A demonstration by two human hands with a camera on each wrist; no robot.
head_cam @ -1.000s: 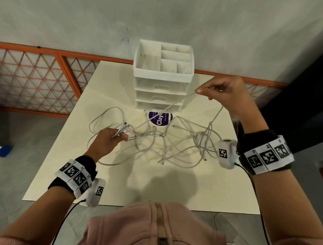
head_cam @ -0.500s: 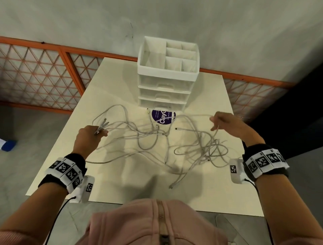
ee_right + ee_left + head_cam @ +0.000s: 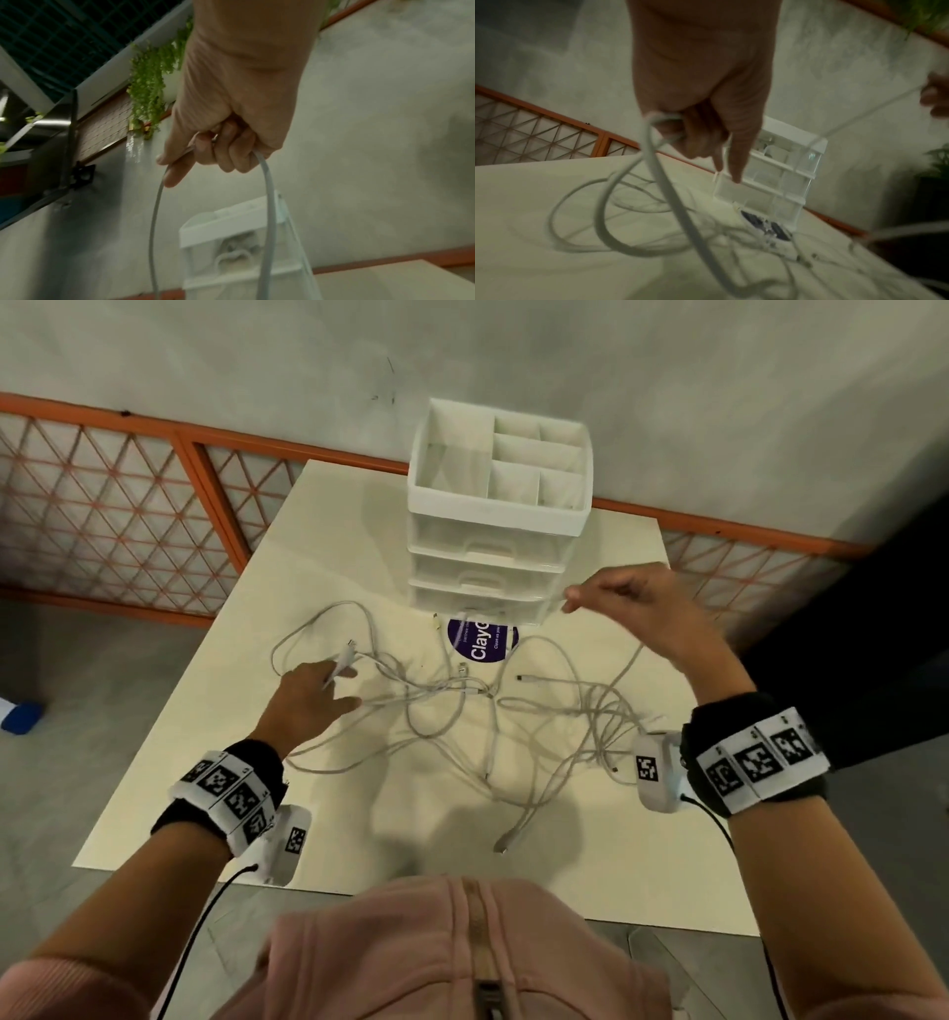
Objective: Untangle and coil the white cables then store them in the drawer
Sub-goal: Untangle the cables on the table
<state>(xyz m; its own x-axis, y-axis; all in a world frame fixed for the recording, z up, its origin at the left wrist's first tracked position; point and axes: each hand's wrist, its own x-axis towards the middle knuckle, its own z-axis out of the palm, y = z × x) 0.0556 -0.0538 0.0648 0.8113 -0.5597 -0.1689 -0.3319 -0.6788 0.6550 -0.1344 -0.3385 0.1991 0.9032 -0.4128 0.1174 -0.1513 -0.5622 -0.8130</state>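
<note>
Cream table (image 3: 215,690) takes up most of the head view, with a white three-drawer organizer (image 3: 493,557) at its far edge, all drawers shut, and a purple sticker (image 3: 482,642) half hidden under its base. The white cables (image 3: 513,711) sprawl in a loose tangle across the middle, mostly running left to right, ends pointing every which way. Left hand (image 3: 308,701) sits low over the tangle; the wrist cam shows its fingers curled round a cable loop (image 3: 654,154), which the head view barely shows. Right hand (image 3: 642,608) is raised, pinching a strand (image 3: 267,203) that droops down; both wrist shots are blurry.
</note>
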